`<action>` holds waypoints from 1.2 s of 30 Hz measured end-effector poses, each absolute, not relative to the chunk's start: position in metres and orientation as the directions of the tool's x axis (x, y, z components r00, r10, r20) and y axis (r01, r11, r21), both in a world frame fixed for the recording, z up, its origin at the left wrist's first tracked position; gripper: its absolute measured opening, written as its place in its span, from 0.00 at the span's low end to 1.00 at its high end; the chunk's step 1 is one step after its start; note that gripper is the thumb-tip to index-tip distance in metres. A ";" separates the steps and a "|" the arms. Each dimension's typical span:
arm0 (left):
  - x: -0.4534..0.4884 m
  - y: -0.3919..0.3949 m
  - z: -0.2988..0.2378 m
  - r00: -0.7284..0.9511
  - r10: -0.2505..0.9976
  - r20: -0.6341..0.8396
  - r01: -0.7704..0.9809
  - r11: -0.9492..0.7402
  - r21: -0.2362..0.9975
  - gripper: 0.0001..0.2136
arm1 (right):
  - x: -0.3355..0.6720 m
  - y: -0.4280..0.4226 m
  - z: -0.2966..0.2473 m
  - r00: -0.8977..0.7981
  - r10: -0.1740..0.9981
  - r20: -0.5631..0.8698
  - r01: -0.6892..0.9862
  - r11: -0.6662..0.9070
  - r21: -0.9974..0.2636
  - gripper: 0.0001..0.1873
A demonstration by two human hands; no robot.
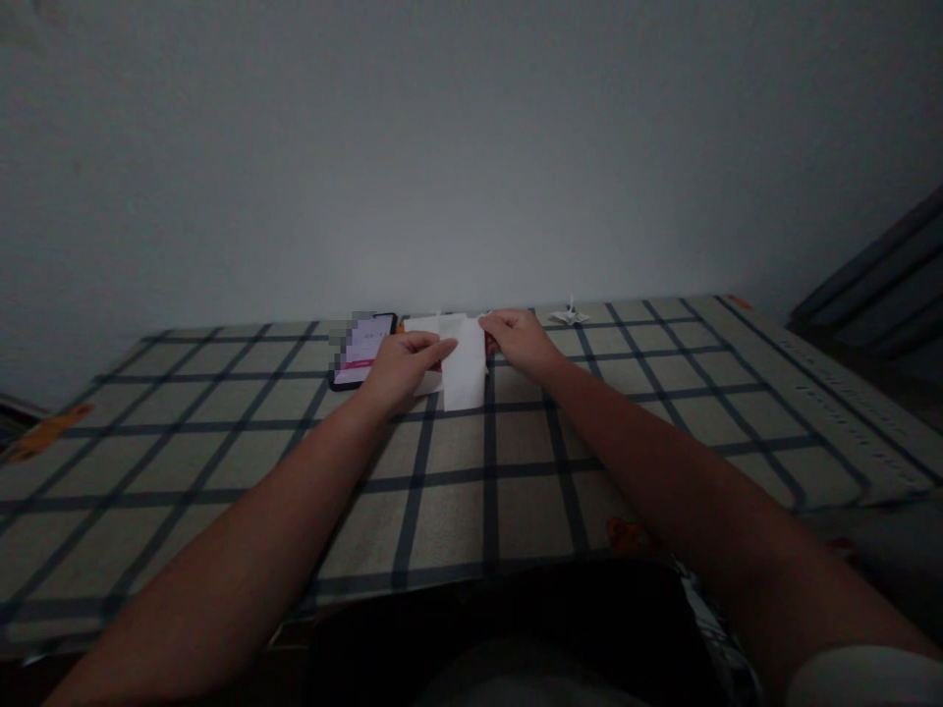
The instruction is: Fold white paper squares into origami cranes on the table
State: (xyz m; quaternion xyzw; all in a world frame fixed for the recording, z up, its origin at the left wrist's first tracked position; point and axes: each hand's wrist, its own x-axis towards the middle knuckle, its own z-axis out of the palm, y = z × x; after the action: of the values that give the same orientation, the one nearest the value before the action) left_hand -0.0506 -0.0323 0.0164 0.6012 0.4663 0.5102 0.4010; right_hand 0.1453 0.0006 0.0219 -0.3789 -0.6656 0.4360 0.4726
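Observation:
A white sheet of paper (464,365) lies on the checked cloth near the far edge of the surface. My left hand (404,365) rests on its left part, fingers pressed down on the paper with the forefinger stretched toward the middle. My right hand (518,339) grips the paper's upper right edge with curled fingers. Both forearms reach forward from the bottom of the view. The light is dim.
A phone (362,350) with a lit pink and white screen lies just left of the paper, partly behind my left hand. A small folded white paper figure (570,315) stands at the far edge to the right. The checked cloth (221,462) spreads wide; a wall rises behind.

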 end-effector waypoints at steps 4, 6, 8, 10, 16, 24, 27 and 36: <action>-0.049 -0.033 0.019 -0.019 0.973 0.230 0.076 -0.228 0.971 0.13 | 0.147 -0.003 0.024 -0.382 0.878 0.288 0.045 0.329 -0.943 0.15; -0.048 -0.033 0.021 -0.079 0.969 0.235 0.052 -0.231 0.972 0.13 | 0.147 -0.004 0.024 -0.438 0.860 0.262 0.048 0.314 -0.948 0.14; -0.047 -0.033 0.022 -0.110 0.966 0.232 0.047 -0.228 0.972 0.13 | 0.147 -0.005 0.025 -0.443 0.860 0.254 0.068 0.315 -0.947 0.12; -0.046 -0.033 0.023 -0.088 0.973 0.214 0.032 -0.212 0.977 0.15 | 0.148 -0.006 0.027 -0.413 0.870 0.270 0.096 0.336 -0.937 0.11; -0.049 -0.035 0.021 0.088 0.983 0.160 0.132 -0.171 0.976 0.16 | 0.150 -0.009 0.035 -0.295 0.908 0.299 0.134 0.349 -0.928 0.10; -0.053 -0.034 0.021 0.052 0.965 0.258 0.296 -0.262 0.919 0.16 | 0.148 -0.003 0.027 -0.320 0.912 0.255 0.023 0.277 -0.961 0.12; -0.056 -0.031 0.018 0.036 0.958 0.284 0.298 -0.282 0.912 0.15 | 0.147 -0.003 0.027 -0.343 0.913 0.223 0.045 0.253 -0.967 0.11; -0.055 -0.028 0.012 0.104 0.975 0.195 0.198 -0.212 0.957 0.14 | 0.149 -0.005 0.027 -0.373 0.893 0.250 0.028 0.280 -0.960 0.10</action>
State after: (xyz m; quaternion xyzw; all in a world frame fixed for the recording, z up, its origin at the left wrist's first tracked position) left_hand -0.0552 -0.0283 0.0115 0.6187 0.4742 0.4724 0.4112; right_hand 0.1490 -0.0051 0.0272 -0.3450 -0.6675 0.4909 0.4409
